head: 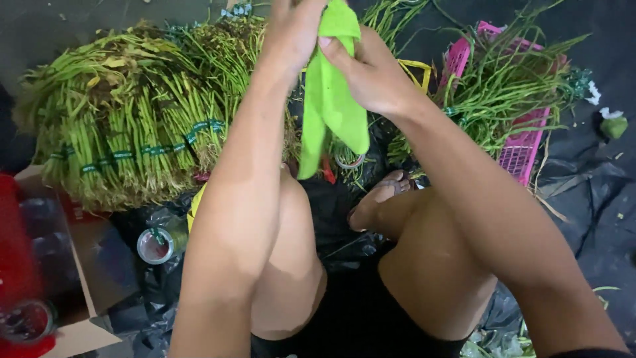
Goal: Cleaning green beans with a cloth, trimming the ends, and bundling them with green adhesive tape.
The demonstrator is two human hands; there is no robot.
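Green cloth [331, 93] | held up over your knees, your left hand [291, 33] and right hand [371, 73] fingers pinching its top | risk: loose end swings into the bundled green stalks [132, 126] or tape roll [158, 244] on the floor, snagging if your pinch slackens.

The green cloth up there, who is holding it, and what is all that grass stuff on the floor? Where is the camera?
The camera sits on a person's head and looks down, so you see their own arms and knees. Both hands are raised: the left hand and the right hand each have a grip on a bright green cloth. In front lie bundles of long green stalks tied with green bands, and more stalks on a pink basket. A roll of tape lies on black plastic sheeting by a cardboard box.
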